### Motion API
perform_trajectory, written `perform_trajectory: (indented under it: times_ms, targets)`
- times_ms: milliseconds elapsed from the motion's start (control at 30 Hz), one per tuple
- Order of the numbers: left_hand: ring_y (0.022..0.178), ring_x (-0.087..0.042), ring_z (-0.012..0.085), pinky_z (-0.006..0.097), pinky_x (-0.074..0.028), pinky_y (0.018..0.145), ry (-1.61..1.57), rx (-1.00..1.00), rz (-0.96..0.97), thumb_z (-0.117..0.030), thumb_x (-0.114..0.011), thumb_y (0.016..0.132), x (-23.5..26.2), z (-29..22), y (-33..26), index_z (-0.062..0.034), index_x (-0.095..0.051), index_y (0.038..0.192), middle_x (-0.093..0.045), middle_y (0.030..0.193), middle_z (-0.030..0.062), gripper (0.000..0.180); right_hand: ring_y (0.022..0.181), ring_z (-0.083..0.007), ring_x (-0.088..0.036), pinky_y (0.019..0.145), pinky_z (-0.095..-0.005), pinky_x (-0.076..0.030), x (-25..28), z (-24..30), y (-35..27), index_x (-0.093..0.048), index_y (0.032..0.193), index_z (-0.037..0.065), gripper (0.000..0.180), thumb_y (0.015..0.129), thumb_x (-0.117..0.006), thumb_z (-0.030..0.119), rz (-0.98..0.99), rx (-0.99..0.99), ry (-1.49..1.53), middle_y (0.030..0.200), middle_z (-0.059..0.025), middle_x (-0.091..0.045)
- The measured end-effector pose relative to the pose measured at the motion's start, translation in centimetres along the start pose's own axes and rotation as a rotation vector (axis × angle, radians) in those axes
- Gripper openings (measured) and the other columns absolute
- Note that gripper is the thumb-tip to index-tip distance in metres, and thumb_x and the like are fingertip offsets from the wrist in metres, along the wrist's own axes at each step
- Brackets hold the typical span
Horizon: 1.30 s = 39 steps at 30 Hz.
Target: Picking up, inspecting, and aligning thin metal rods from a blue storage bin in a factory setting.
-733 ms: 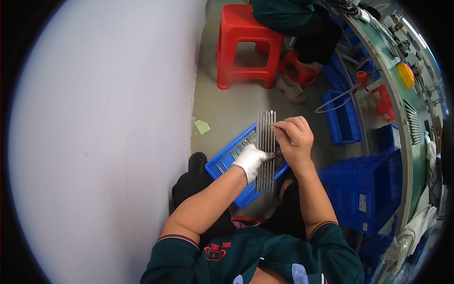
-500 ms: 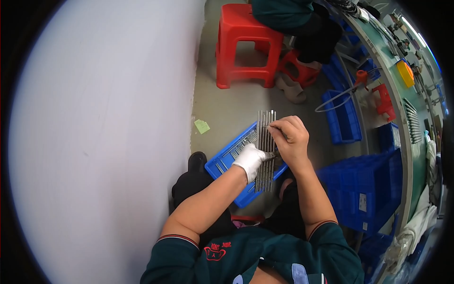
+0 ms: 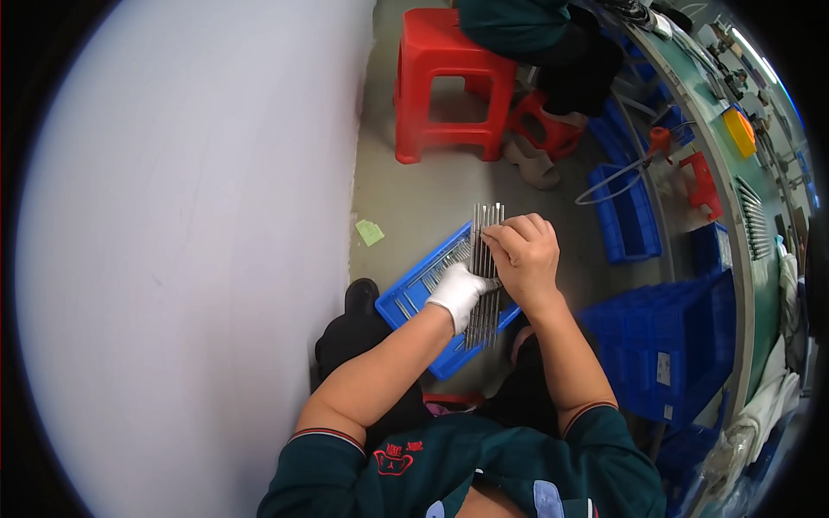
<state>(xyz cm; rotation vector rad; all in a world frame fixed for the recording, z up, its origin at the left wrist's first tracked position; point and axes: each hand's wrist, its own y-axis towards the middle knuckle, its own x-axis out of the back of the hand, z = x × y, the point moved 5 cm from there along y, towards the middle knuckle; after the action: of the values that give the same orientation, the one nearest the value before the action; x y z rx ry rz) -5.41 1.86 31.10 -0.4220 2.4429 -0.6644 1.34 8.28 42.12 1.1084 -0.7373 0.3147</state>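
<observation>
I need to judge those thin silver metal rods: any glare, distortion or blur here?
Head view: fisheye bending curves the long green-topped workbench, and corners go black; head view: a white strip light glares at upper right; head view: the rods in the white-gloved left hand look distinct, but surface detail is too small to tell.

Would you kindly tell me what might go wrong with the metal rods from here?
The gloved left hand holds several thin metal rods side by side; if its grip loosened, some might slip out. The bare right hand is at their upper part, so a push there could skew the row. The blue tray below holds other rods, so a dropped one might mix in.
</observation>
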Motion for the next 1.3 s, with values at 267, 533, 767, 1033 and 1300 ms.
perform_trajectory:
  times_ms: [267, 533, 767, 1033, 1300]
  targets:
    - [0.082, -0.067, 0.0227, 0.034, -0.056, 0.072, -0.140, 0.032, 0.204, 0.005, -0.062, 0.081, -0.5, 0.1, 0.1, -0.0005, -0.057, 0.107, -0.065, 0.093, 0.0093, 0.027, 0.069, -0.0226, -0.056, 0.062, -0.0354, -0.043, 0.0, -0.7, 0.0, -0.066, 0.075, 0.010, 0.013, 0.065, -0.072, 0.005, -0.063, -0.041, 0.085, 0.072, -0.0020, -0.060]
    - [0.075, -0.063, 0.0169, 0.032, -0.052, 0.065, -0.153, 0.011, 0.176, 0.002, -0.062, 0.079, -0.4, -0.1, -0.1, -0.0011, -0.062, 0.099, -0.064, 0.084, 0.0055, 0.021, 0.067, -0.0240, -0.056, 0.062, -0.0362, -0.044, -0.3, -1.1, 0.0, -0.067, 0.075, 0.008, 0.010, 0.067, -0.072, 0.005, -0.074, -0.102, 0.167, 0.071, -0.0041, -0.060]
    - [0.076, -0.064, 0.0191, 0.035, -0.053, 0.065, -0.202, 0.034, 0.124, 0.006, -0.059, 0.080, -0.2, -0.1, -0.2, -0.0024, -0.060, 0.104, -0.064, 0.085, 0.0070, 0.026, 0.068, -0.0239, -0.057, 0.064, -0.0352, -0.044, 0.4, -0.8, 0.3, -0.067, 0.076, 0.007, 0.011, 0.067, -0.073, 0.003, -0.058, -0.131, 0.229, 0.071, -0.0052, -0.061]
    - [0.073, -0.065, 0.0223, 0.036, -0.053, 0.064, -0.155, 0.036, 0.112, 0.007, -0.059, 0.080, -0.3, 0.3, 0.1, -0.0019, -0.059, 0.104, -0.065, 0.085, 0.0092, 0.026, 0.068, -0.0263, -0.057, 0.062, -0.0354, -0.044, -0.2, -1.2, 0.3, -0.065, 0.077, 0.003, 0.008, 0.070, -0.070, 0.002, 0.001, -0.229, 0.334, 0.070, -0.0088, -0.060]
    - [0.081, -0.066, 0.0220, 0.034, -0.055, 0.072, -0.053, -0.030, 0.037, 0.008, -0.059, 0.080, -0.4, -0.3, -0.3, 0.0017, -0.059, 0.103, -0.066, 0.089, 0.0086, 0.023, 0.069, -0.0250, -0.056, 0.063, -0.0354, -0.043, 0.5, 0.9, 0.9, -0.064, 0.076, 0.006, 0.010, 0.068, -0.071, 0.003, 0.003, -0.037, 0.050, 0.072, -0.0052, -0.060]
